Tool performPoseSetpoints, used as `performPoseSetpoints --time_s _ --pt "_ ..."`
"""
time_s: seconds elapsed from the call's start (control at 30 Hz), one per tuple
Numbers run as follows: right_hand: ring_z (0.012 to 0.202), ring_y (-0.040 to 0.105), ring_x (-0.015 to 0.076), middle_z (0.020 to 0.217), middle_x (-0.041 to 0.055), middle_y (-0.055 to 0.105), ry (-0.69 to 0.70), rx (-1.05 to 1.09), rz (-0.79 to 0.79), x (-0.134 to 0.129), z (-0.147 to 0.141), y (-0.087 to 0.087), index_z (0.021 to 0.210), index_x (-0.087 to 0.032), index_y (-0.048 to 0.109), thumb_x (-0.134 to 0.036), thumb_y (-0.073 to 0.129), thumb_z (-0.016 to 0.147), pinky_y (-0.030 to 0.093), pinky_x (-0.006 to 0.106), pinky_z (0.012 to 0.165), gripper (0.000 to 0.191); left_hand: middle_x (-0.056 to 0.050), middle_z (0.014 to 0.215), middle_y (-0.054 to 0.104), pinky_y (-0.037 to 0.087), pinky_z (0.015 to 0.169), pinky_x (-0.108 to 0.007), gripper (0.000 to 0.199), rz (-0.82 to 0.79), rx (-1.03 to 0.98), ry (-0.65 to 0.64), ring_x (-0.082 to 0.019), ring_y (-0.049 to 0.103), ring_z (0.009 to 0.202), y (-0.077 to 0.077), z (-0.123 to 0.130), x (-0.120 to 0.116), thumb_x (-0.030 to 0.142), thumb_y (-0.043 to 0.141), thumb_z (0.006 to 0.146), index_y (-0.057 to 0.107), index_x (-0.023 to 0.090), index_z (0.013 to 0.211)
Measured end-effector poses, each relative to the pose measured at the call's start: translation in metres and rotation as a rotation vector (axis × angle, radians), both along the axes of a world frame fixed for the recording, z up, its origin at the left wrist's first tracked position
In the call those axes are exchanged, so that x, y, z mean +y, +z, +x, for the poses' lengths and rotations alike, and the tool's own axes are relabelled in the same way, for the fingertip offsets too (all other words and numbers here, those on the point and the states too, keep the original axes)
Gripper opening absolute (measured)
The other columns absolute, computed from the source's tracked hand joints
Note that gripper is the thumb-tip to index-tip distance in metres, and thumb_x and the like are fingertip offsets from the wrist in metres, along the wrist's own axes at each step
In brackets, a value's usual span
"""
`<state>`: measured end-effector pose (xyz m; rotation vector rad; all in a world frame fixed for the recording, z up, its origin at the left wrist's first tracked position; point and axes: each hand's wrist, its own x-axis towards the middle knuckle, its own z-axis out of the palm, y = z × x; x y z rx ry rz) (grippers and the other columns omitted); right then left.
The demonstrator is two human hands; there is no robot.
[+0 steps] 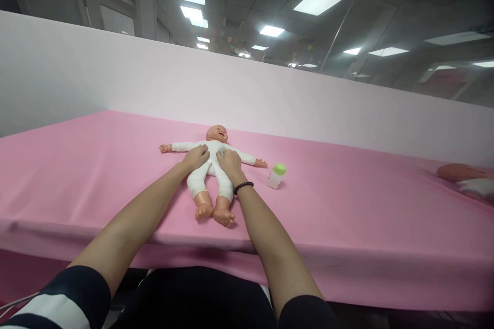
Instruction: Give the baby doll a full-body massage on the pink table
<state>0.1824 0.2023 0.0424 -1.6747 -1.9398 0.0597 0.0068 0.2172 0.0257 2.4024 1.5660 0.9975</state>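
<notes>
A baby doll [211, 165] in a white body suit lies on its back on the pink-covered table, arms spread and feet towards me. My left hand [196, 158] rests on one side of its torso, fingers bent and pressed together against the white cloth. On the other side of the belly, my right hand [230, 161] is closed, with a small greyish patch by its thumb that I cannot make out. A black beaded band [243, 187] circles my right wrist. To the right of the doll's hand stands a small translucent bottle [275, 180] with a green cap.
The pink table cover [347, 205] hangs over the front edge near my body. A low white partition [270, 92] runs behind the table, with glass above it. Part of another doll [465, 172] lies at the far right edge.
</notes>
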Motion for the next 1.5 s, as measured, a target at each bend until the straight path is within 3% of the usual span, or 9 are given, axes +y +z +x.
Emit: performPoseSetpoints --time_s 0.13,0.3,0.47,0.57,0.7,0.87,1.07,1.27,1.5 --pt "0.101 0.07 0.0233 0.107 0.0149 0.076 0.13 0.051 0.107 0.005 0.001 -0.004 0.103 -0.013 0.077 -0.026 0.041 0.102 0.049 0.03 0.095 0.038 -0.01 0.142 0.065 0.042 0.117 -0.043 0.044 0.087 -0.048 -0.073 -0.027 0.058 0.135 -0.001 0.001 0.001 0.03 0.038 0.097 0.071 0.019 0.123" --pt "0.138 0.053 0.0203 0.147 0.0125 0.059 0.434 0.104 0.029 0.018 0.002 -0.011 0.138 -0.014 0.065 -0.022 0.042 0.102 0.037 0.032 0.119 0.043 -0.009 0.151 0.057 0.034 0.124 -0.043 0.054 0.02 -0.093 -0.238 -0.026 0.05 0.144 -0.005 0.001 0.008 0.04 0.04 0.098 0.064 0.016 0.139" --pt "0.16 0.012 0.0257 0.171 0.0076 0.018 0.377 0.04 -0.188 0.026 0.003 -0.013 0.163 -0.017 0.033 -0.034 0.035 0.105 0.01 0.049 0.13 0.06 -0.011 0.163 0.04 0.021 0.129 -0.044 0.062 -0.098 -0.024 -0.206 -0.026 0.031 0.155 -0.009 0.0 0.018 0.042 0.033 0.1 0.051 0.013 0.152" --pt "0.161 0.006 0.0306 0.172 0.0121 0.008 0.272 0.046 -0.235 0.022 0.001 -0.011 0.166 -0.012 0.021 -0.045 0.035 0.106 0.01 0.054 0.129 0.07 -0.016 0.165 0.035 0.018 0.129 -0.049 0.061 -0.141 0.019 -0.107 -0.029 0.023 0.158 -0.011 -0.001 0.021 0.038 0.033 0.101 0.047 0.009 0.152" --pt "0.151 0.036 0.0318 0.16 0.025 0.039 0.126 0.063 -0.149 0.009 -0.001 -0.003 0.154 0.001 0.043 -0.048 0.04 0.104 0.031 0.04 0.122 0.07 -0.022 0.156 0.047 0.031 0.123 -0.047 0.054 -0.135 -0.014 0.052 -0.032 0.039 0.15 -0.01 -0.002 0.014 0.037 0.034 0.101 0.055 0.006 0.14" --pt "0.106 0.07 0.0279 0.108 0.0205 0.075 -0.028 -0.022 0.005 -0.003 0.0 0.006 0.106 -0.01 0.078 -0.036 0.041 0.103 0.048 0.033 0.096 0.045 -0.014 0.107 0.076 0.05 0.101 -0.043 0.04 -0.031 -0.025 0.078 -0.029 0.069 0.104 0.003 0.0 -0.006 0.037 0.037 0.1 0.071 0.017 0.099" --pt "0.109 0.069 0.0222 0.116 0.0093 0.076 0.269 0.019 0.101 0.0 0.005 0.0 0.112 -0.019 0.079 -0.026 0.045 0.1 0.047 0.029 0.101 0.037 -0.007 0.134 0.07 0.043 0.116 -0.041 0.047 0.027 -0.096 -0.218 -0.026 0.059 0.132 0.005 0.003 -0.008 0.035 0.04 0.095 0.073 0.018 0.124" --pt "0.153 0.035 0.0197 0.163 0.0108 0.038 0.448 0.09 -0.079 0.01 0.008 -0.004 0.157 -0.011 0.044 -0.026 0.04 0.102 0.025 0.034 0.127 0.058 -0.004 0.163 0.041 0.021 0.13 -0.042 0.061 -0.081 -0.067 -0.263 -0.025 0.034 0.153 -0.006 -0.002 0.009 0.045 0.039 0.098 0.052 0.019 0.153" --pt "0.161 0.005 0.0269 0.173 0.0088 0.006 0.303 0.061 -0.263 0.012 0.004 -0.001 0.167 -0.02 0.023 -0.044 0.032 0.107 0.009 0.05 0.129 0.065 -0.012 0.169 0.027 0.015 0.129 -0.051 0.067 -0.172 0.009 -0.099 -0.031 0.015 0.159 -0.015 -0.006 0.024 0.05 0.036 0.1 0.041 0.016 0.158"
